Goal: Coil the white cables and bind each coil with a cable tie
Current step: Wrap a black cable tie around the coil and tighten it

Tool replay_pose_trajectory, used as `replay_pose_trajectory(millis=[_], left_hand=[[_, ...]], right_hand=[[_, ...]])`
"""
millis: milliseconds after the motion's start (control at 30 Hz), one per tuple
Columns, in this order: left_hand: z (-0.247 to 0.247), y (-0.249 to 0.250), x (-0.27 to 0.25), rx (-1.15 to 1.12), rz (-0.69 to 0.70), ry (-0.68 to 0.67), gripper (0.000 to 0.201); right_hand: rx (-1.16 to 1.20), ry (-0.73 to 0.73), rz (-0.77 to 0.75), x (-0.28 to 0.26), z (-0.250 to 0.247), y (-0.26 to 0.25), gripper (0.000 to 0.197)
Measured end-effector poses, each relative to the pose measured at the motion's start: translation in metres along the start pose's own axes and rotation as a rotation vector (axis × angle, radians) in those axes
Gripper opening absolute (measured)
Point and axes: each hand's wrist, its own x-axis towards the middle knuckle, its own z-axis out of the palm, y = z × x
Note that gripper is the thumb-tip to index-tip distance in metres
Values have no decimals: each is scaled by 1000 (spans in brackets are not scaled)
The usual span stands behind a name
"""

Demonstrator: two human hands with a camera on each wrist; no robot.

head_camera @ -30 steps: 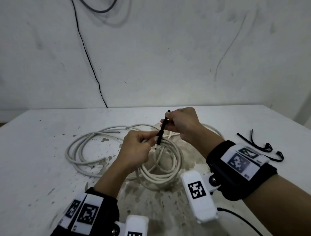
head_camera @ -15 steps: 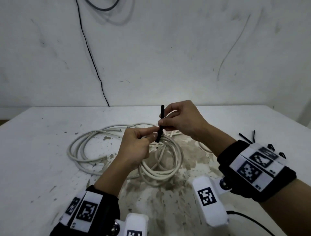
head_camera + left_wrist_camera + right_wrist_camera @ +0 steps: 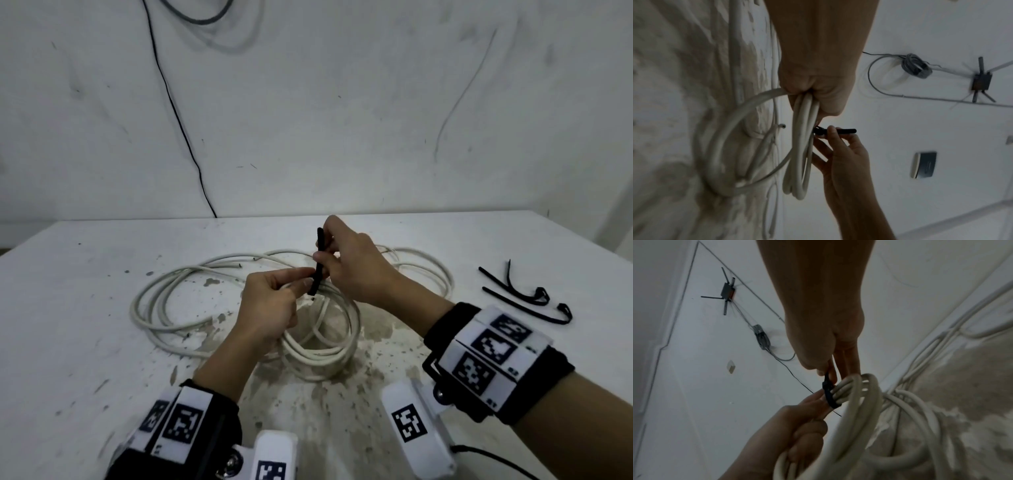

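A coil of white cable [image 3: 322, 346] hangs just above the table centre, gripped at its top by my left hand [image 3: 270, 308]. The same bundled strands [image 3: 803, 146] show in the left wrist view. A black cable tie [image 3: 318, 263] is looped round the bundle [image 3: 849, 389], and its free tail stands up. My right hand [image 3: 346, 263] pinches that tail just above the coil; in the right wrist view the tie [image 3: 829, 395] wraps the strands snugly. A second white cable [image 3: 178, 294] lies in loose loops on the table to the left.
Two spare black cable ties [image 3: 524, 294] lie on the table at the right. More white cable loops [image 3: 428, 270] lie behind my right hand. The stained white table [image 3: 85, 342] ends at a white wall with a thin black wire [image 3: 178, 113].
My right hand has pulled the tie's tail upward and slightly right, drawing the loop tighter round the coil. The left hand has kept its grip on the coil.
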Motion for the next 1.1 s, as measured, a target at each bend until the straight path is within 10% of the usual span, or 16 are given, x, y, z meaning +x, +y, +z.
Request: replay_pose_trajectory(millis=[500, 1100], left_hand=[[-8, -6, 0, 392, 75, 29, 18], [-15, -6, 6, 612, 265, -140, 27]], right_hand=[[-150, -82, -18, 12, 14, 14, 28], [295, -71, 229, 17, 4, 26, 25]])
